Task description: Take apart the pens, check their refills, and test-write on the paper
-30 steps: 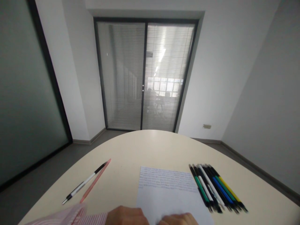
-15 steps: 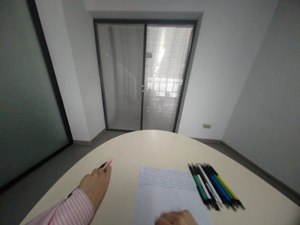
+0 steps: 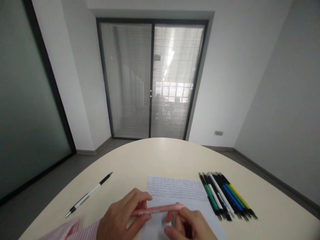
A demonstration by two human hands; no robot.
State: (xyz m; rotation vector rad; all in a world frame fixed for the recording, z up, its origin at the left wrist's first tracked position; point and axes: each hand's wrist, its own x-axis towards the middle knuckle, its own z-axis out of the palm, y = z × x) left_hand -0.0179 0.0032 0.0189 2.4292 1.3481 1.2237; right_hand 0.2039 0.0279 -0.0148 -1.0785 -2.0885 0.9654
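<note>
A pink pen (image 3: 160, 209) lies level between both hands, just above the lower part of a sheet of paper (image 3: 176, 189) with lines of writing across its top. My left hand (image 3: 122, 216), in a pink striped sleeve, pinches the pen's left end. My right hand (image 3: 190, 225) has its fingers closed on the pen's right end. A black and white pen (image 3: 88, 194) lies alone on the table at the left.
A row of several pens (image 3: 226, 196), green, white, black, blue and yellow, lies to the right of the paper. The cream table (image 3: 162, 156) has a rounded far edge. Beyond it are a grey floor and glass doors with blinds (image 3: 151, 80).
My left hand reached out to the pink pen beside the black and white pen, picked it up and brought it over the paper. My right hand rose and took its other end.
</note>
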